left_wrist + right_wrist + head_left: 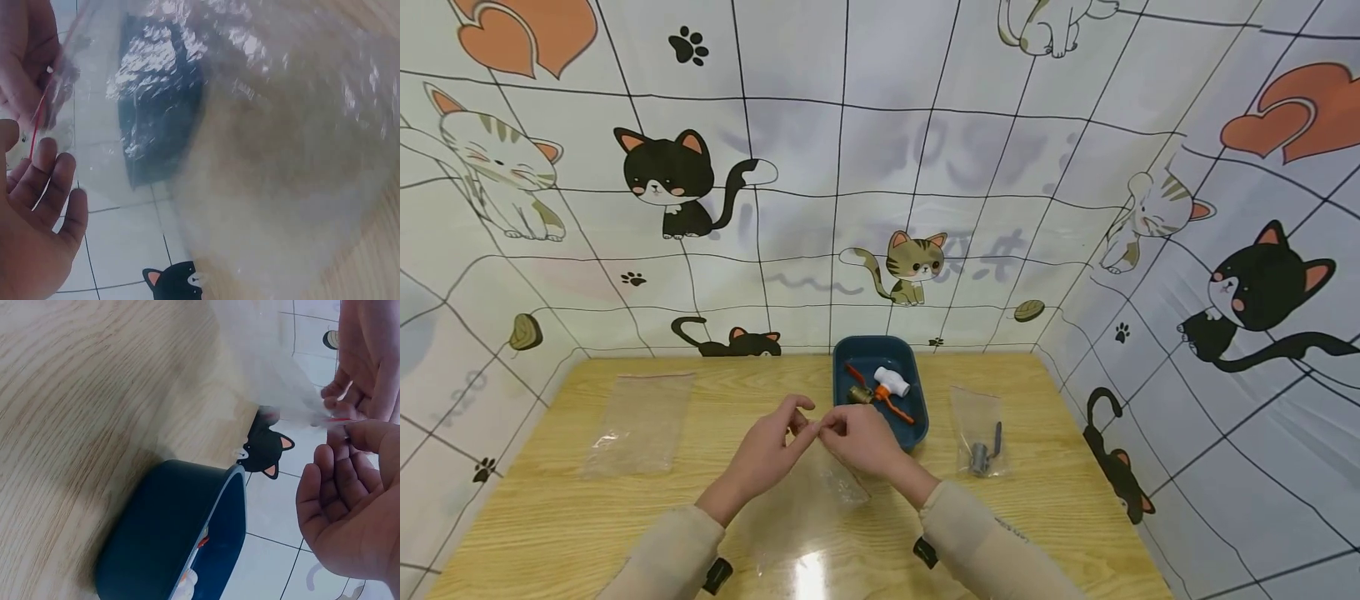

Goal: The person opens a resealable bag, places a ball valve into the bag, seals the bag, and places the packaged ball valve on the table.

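A clear zip bag (269,156) with a red seal line hangs from both hands above the table. My right hand (861,437) pinches the seal edge between thumb and forefinger; the right wrist view shows its other fingers (322,494) loosely curled. Close beside it, my left hand (771,454) holds the same edge at the thumb, its forefinger raised. The exact contact of the left fingertips is partly hidden. Behind the hands sits a dark blue tray (844,350) containing a white fitting (891,382), an orange-red handle (901,412) and a brass-coloured piece (860,394).
On the wooden table (512,517), a flat clear bag (640,425) lies at the left. Right of the tray lies another bag (973,412) with a grey fitting (980,458) inside. Cat-printed cloth walls (805,225) enclose the back and sides.
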`<state>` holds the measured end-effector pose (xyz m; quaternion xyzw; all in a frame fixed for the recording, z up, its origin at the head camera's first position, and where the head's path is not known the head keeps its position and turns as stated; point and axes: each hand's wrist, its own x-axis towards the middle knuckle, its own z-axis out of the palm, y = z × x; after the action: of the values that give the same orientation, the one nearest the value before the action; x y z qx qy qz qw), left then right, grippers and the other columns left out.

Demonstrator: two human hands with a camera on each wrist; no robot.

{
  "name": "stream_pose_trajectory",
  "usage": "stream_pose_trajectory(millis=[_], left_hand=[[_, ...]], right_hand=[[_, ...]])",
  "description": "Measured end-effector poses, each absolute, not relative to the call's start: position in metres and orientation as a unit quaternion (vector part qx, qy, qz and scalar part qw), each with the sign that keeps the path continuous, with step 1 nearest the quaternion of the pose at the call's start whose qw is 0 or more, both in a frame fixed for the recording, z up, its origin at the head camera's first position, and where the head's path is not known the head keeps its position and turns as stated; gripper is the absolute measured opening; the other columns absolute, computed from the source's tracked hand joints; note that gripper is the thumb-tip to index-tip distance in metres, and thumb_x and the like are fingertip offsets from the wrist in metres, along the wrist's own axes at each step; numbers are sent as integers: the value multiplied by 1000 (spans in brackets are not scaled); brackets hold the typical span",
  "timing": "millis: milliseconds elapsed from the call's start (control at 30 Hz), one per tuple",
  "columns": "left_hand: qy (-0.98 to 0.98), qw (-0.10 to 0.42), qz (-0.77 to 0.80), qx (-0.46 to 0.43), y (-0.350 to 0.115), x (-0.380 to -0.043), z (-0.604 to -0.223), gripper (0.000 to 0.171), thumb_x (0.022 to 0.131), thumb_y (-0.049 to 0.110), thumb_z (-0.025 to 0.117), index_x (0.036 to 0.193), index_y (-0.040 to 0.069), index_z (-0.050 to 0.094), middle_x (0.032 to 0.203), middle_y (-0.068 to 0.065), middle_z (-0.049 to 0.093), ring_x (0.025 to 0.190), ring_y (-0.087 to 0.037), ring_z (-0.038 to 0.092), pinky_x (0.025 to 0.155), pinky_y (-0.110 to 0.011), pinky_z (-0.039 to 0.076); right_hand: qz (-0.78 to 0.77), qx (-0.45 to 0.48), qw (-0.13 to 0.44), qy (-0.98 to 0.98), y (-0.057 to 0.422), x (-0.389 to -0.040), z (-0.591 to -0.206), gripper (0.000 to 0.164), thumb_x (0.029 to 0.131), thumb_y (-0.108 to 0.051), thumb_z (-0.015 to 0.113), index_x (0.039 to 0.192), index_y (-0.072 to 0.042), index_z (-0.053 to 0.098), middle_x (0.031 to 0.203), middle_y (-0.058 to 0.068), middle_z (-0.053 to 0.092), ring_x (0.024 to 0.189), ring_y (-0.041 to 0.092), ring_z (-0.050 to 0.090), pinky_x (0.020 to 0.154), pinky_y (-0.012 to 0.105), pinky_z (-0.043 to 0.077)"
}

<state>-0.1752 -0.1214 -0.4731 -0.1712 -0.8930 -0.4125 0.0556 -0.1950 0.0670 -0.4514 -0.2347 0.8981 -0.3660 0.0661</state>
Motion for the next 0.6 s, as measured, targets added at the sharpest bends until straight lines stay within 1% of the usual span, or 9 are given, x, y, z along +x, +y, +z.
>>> stream_pose_trajectory(millis=[100,233,300,467,600], left_hand=[[-884,32,-433,-173,-119,-174,-474,30,100,35,55,126,20,51,82,11,63,67,-1,53,63,-21,46],[-882,29,-438,-170,-118,-174,-474,30,100,23,56,129,20,51,82,7,65,65,-2,55,62,-22,48],[-884,25,-434,-174,-118,-174,-473,32,99,19,56,131,20,50,81,6,66,64,-2,55,61,-22,47],[-880,3,-439,-180,-119,-173,-472,35,100,17,54,133,20,46,78,3,66,61,-2,55,59,-22,47],[-870,1,-458,-182,-119,-172,-474,35,99,16,55,134,20,46,77,4,65,60,-4,54,59,-23,46]], right_hand=[[-363,-243,63,897,65,-193,-451,12,93,-23,64,93,-17,75,78,-7,69,63,-1,54,60,17,46],[-366,-243,68,896,64,-192,-450,12,94,-25,65,92,-18,74,80,-6,70,65,-2,55,60,16,47],[-368,-239,71,896,64,-191,-450,12,94,-25,64,91,-18,74,80,-6,70,65,-2,56,59,17,47],[-366,-235,76,897,64,-191,-453,11,94,-26,64,91,-19,73,80,-7,69,64,-1,55,58,17,46],[-362,-241,84,897,65,-190,-454,12,95,-27,64,97,-20,74,84,-8,70,70,-1,58,63,17,48]])
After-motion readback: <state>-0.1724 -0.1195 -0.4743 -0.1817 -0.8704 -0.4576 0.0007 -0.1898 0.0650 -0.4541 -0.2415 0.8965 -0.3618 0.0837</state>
